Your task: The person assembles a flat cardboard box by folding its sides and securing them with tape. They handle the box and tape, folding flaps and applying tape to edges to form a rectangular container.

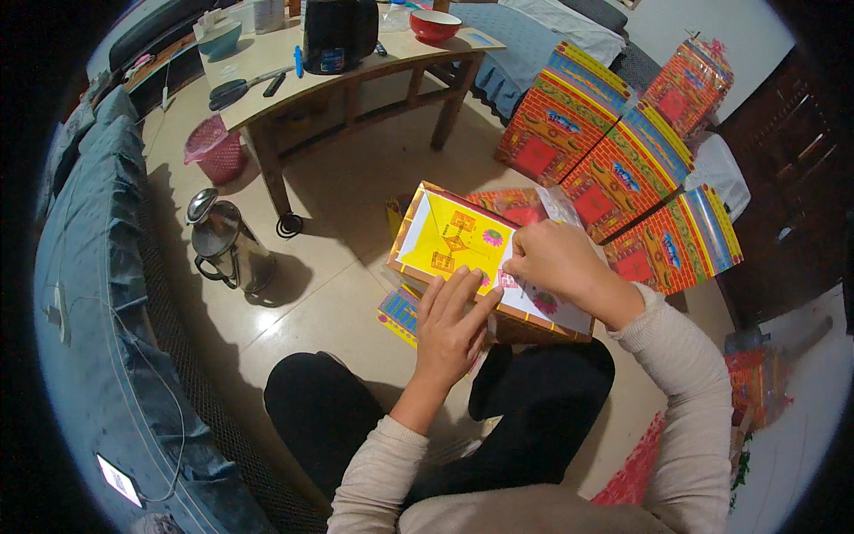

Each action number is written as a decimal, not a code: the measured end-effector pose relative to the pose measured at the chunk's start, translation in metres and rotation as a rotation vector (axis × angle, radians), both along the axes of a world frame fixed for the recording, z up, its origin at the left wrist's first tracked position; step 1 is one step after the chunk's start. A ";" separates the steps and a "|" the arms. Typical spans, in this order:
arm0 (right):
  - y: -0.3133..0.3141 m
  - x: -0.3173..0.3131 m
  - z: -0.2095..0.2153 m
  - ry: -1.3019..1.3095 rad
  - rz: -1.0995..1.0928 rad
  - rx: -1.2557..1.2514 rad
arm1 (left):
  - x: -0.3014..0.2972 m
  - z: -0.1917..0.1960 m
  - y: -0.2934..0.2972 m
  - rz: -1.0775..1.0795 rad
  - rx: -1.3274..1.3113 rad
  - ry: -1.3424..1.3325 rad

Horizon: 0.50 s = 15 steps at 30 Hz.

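Note:
A box with a brick-patterned border stands before my knees, its top facing me. On that top lies a yellow paper panel with orange printed shapes and pink flowers. My left hand rests on the panel's near edge with its fingers stretched out. Over the right part of the top, my right hand is closed in a fist-like pinch. Whatever its fingers hold is hidden from this view. A blue and yellow printed piece shows beneath the box on the left.
Several colourful brick-print cardboard houses stand at the right. A metal kettle and a pink basket sit on the floor at left. Behind is a table with scissors and a red bowl. A blue-covered sofa runs along the left.

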State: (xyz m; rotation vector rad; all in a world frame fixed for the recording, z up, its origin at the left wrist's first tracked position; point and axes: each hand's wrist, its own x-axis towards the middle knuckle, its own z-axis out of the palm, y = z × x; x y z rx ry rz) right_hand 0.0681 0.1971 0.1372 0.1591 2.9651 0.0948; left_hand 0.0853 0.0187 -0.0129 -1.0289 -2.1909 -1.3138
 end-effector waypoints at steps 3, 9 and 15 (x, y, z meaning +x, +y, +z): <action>-0.005 -0.005 0.005 -0.057 0.015 0.049 | 0.000 -0.001 -0.001 0.004 -0.006 0.001; -0.011 -0.009 0.010 -0.099 0.046 0.073 | -0.001 -0.002 -0.002 -0.009 -0.031 0.002; -0.005 -0.011 0.007 -0.115 -0.003 0.047 | -0.001 -0.001 -0.002 -0.024 -0.016 -0.007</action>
